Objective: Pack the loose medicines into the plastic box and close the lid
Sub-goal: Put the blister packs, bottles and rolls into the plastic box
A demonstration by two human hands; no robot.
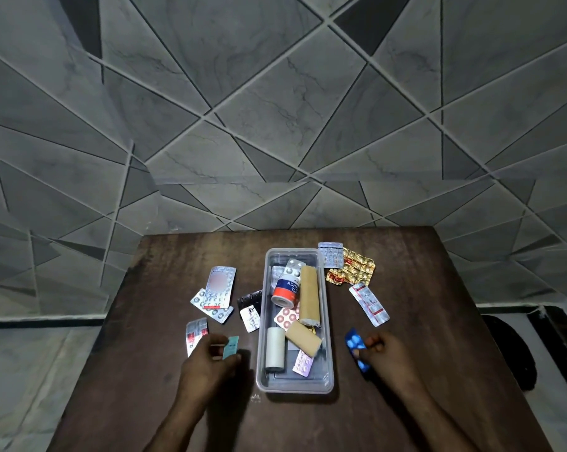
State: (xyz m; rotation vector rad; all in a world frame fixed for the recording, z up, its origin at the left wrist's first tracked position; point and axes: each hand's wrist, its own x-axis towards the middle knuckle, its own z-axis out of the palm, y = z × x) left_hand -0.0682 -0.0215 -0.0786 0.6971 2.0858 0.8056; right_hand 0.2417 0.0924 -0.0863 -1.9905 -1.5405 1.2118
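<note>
A clear plastic box (pixel 327 321) stands open in the middle of the dark wooden table (pixel 422 288). Inside lie an adhesive tape roll (pixel 284 290), tan bandage rolls (pixel 309 295), a white roll (pixel 275 347) and some blister strips. To the box's left, my left hand (pixel 210 363) holds a small teal strip (pixel 231 346). On the right side, my right hand (pixel 385 353) grips a blue blister strip (pixel 355 345). Silver strips (pixel 217 293) lie loose to the left, a black strip (pixel 250 300) by the box wall.
A gold foil strip (pixel 354 267), a silver strip (pixel 331 254) and a long red-marked strip (pixel 369 303) lie right of the box. Another red-marked strip (pixel 195 332) sits by my left hand. No lid shows. The table stands against a grey tiled wall (pixel 275 109).
</note>
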